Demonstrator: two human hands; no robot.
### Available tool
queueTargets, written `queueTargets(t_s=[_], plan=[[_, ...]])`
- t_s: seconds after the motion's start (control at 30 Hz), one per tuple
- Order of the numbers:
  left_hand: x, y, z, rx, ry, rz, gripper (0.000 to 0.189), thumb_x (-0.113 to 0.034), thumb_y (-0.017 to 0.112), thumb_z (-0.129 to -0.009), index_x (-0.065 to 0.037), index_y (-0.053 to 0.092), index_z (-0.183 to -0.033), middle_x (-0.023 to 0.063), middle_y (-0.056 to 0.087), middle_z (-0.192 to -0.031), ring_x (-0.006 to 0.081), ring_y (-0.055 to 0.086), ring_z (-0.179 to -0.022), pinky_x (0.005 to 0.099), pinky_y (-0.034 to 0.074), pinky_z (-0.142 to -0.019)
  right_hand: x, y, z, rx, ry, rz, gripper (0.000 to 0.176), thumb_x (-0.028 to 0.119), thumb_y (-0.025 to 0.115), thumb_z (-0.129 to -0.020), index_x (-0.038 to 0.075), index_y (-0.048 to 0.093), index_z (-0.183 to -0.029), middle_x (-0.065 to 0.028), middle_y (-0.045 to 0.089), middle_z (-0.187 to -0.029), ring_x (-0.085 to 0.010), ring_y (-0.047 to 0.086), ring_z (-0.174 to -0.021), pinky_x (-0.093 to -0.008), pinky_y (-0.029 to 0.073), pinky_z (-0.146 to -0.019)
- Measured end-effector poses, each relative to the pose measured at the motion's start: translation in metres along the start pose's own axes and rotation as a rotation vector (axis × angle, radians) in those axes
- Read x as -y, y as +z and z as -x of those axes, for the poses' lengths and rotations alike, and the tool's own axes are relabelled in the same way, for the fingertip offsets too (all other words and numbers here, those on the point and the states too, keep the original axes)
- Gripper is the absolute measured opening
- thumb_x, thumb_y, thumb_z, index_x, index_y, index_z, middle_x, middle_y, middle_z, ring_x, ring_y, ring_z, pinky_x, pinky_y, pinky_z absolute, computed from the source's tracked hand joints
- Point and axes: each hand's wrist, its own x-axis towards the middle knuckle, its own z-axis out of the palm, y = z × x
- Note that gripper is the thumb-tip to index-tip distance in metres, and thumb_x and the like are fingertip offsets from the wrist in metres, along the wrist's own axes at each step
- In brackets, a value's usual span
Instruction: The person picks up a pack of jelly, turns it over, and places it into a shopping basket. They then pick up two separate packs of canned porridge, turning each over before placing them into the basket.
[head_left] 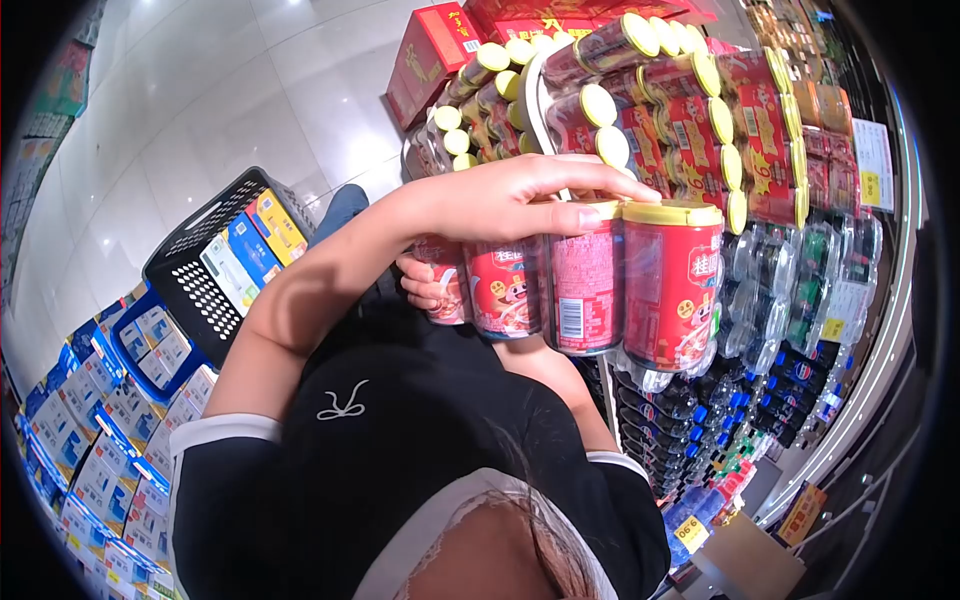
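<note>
A row of red cans (585, 285) with yellow lids is held against my chest, side by side like one pack. My left hand (520, 192) lies over the lids, its thumb on the near side and its fingers reaching across the top. My right arm passes beneath the pack, and the fingers of my right hand (420, 283) curl round the can at the left end; its palm is hidden. Just beyond, a stack of similar red packs (680, 130) with yellow lids stands very near my left fingertips.
On the left a black shopping basket (205, 245) with a blue handle (150, 375) holds yellow and blue boxes (262, 235). Stacked cartons (110, 450) fill the lower left. Dark bottles (655, 410) stand on the right. A red box (432, 55) sits at the back by the tiled floor (230, 80).
</note>
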Motion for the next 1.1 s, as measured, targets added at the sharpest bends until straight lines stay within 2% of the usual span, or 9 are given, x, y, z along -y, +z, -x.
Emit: queueTargets(t_s=[0.33,0.43,0.53,0.63,0.7,0.73,0.9,1.03,1.1], plan=[[0.005,-0.018,0.0,-0.058,-0.039,-0.011,0.043,-0.029,0.043,-0.09,-0.006,0.042,-0.126,0.0101,0.047,-0.122,0.02,0.042,-0.115,0.0331,0.032,-0.097,0.015,-0.002,-0.01,-0.085,0.143,-0.052,0.042,0.039,0.057,-0.078,-0.001,0.045,-0.083,-0.0054,0.044,-0.065,-0.0164,0.048,-0.058,-0.0256,0.043,-0.062],[0.005,-0.022,-0.002,-0.07,-0.067,0.005,0.043,-0.029,0.043,-0.089,-0.005,0.042,-0.125,0.0102,0.047,-0.122,0.0193,0.041,-0.116,0.0327,0.03,-0.098,0.017,-0.01,-0.012,0.0,0.037,-0.039,0.04,0.037,0.039,-0.086,0.003,0.041,-0.108,-0.0084,0.043,-0.077,-0.0179,0.042,-0.062,-0.0247,0.037,-0.055],[0.004,-0.026,-0.002,-0.072,-0.067,0.07,0.043,-0.028,0.043,-0.089,-0.005,0.041,-0.125,0.0101,0.046,-0.123,0.0193,0.041,-0.117,0.0324,0.029,-0.099,0.023,-0.015,-0.017,0.11,0.146,-0.054,0.043,0.037,0.04,-0.086,0.002,0.04,-0.111,-0.0087,0.043,-0.077,-0.0182,0.042,-0.063,-0.0254,0.037,-0.058],[-0.004,-0.034,0.002,-0.069,-0.089,0.041,0.044,-0.031,0.037,-0.091,-0.004,0.04,-0.126,0.0101,0.045,-0.124,0.0199,0.04,-0.117,0.0328,0.027,-0.1,0.024,0.0,-0.021,-0.004,0.088,-0.07,0.045,0.037,0.041,-0.085,0.002,0.039,-0.113,-0.008,0.043,-0.078,-0.0182,0.043,-0.064,-0.0269,0.038,-0.06],[-0.011,-0.044,0.01,-0.083,-0.113,0.039,0.049,-0.039,0.03,-0.093,-0.004,0.038,-0.127,0.0102,0.043,-0.125,0.021,0.039,-0.118,0.0327,0.026,-0.101,0.026,0.025,-0.029,-0.276,0.029,0.07,0.04,0.038,0.046,-0.084,0.002,0.043,-0.1,-0.0062,0.041,-0.074,-0.0144,0.041,-0.06,-0.0249,0.037,-0.057],[-0.02,-0.046,0.012,-0.103,-0.103,0.03,0.058,-0.05,0.022,-0.092,-0.005,0.038,-0.126,0.0105,0.043,-0.124,0.0214,0.038,-0.119,0.0323,0.025,-0.1,0.027,0.023,-0.029,-0.295,0.025,0.104,0.041,0.037,0.044,-0.084,0.005,0.039,-0.11,-0.0058,0.039,-0.076,-0.0139,0.04,-0.061,-0.0256,0.036,-0.057],[-0.05,-0.062,0.035,-0.299,-0.417,-0.125,0.086,-0.069,0.008,-0.081,-0.004,0.028,-0.133,0.015,0.034,-0.132,0.0238,0.034,-0.121,0.0319,0.023,-0.101,0.028,0.019,-0.041,-0.401,-0.094,-0.037,0.042,0.031,0.044,-0.083,0.002,0.04,-0.113,-0.007,0.041,-0.079,-0.0172,0.041,-0.067,-0.028,0.039,-0.063],[-0.026,-0.087,0.062,-0.532,-0.432,-0.18,0.097,-0.076,0.007,-0.073,-0.004,0.021,-0.136,0.0148,0.032,-0.134,0.0211,0.034,-0.122,0.0336,0.025,-0.102,0.025,0.019,-0.057,-0.545,-0.085,-0.183,0.04,0.034,0.046,-0.083,0.003,0.044,-0.108,-0.0058,0.041,-0.078,-0.0163,0.043,-0.068,-0.0282,0.042,-0.065],[-0.027,-0.103,0.086,-0.597,-0.41,0.048,0.104,-0.08,0.007,-0.067,-0.004,0.02,-0.136,0.0131,0.034,-0.134,0.0202,0.032,-0.124,0.0344,0.022,-0.104,0.023,0.021,-0.065,-0.608,-0.055,-0.162,0.042,0.034,0.048,-0.082,0.002,0.044,-0.109,-0.0063,0.044,-0.082,-0.0174,0.046,-0.072,-0.0301,0.043,-0.069]])
